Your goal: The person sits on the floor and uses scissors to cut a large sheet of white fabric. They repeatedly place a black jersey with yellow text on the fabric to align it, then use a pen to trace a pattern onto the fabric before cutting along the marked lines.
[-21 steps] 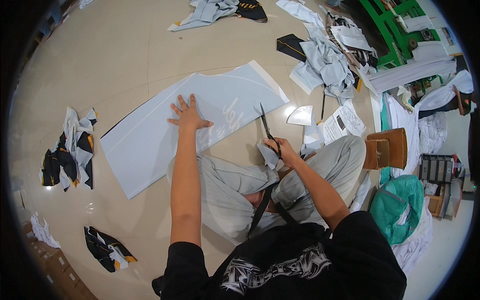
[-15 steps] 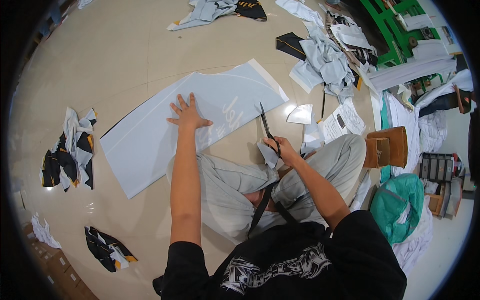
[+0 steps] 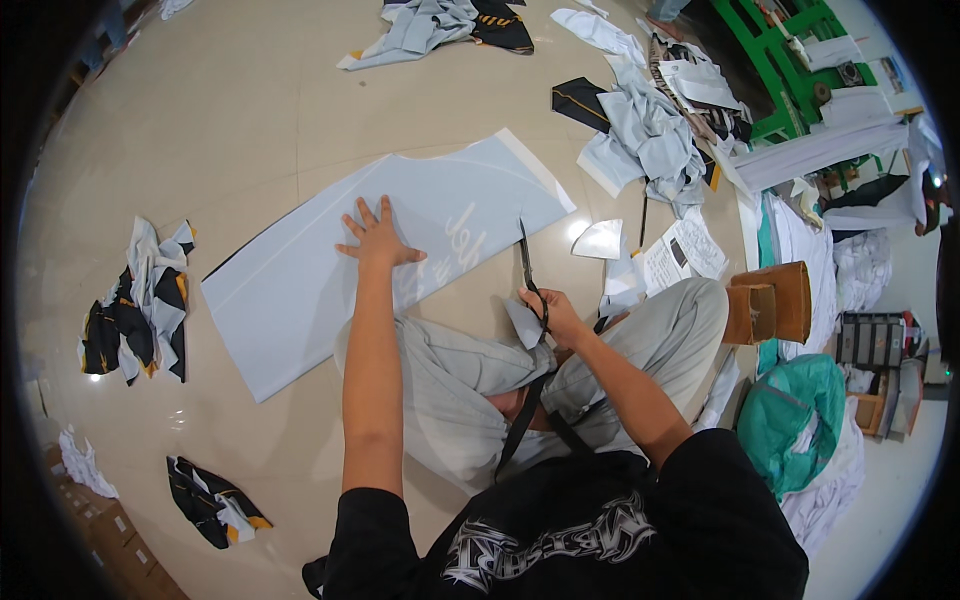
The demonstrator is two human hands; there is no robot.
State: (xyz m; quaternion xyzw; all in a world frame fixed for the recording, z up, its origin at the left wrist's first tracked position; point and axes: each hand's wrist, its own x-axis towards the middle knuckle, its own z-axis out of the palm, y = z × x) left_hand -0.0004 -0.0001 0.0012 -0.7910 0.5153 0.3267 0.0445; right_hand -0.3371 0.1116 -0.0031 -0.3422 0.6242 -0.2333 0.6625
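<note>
A large light grey-blue fabric panel, with pale chalk-like marks on it, lies flat on the floor in front of me. My left hand presses down on its middle, fingers spread. In my right hand is a pair of black scissors, held by the handles. The blades point away from me and their tip reaches the panel's near right edge. How far the blades are apart is hard to make out. A small grey cloth scrap hangs beside my right hand, just above my lap.
Grey and black cloth pieces lie at the left, near left and far side. At the right are a fabric heap, a printed sheet, a brown cardboard box and a green sack.
My right hand has shifted slightly nearer and left, and the scissors stand a little more upright. My left hand stays spread on the panel. The whole scene sits slightly lower in view.
</note>
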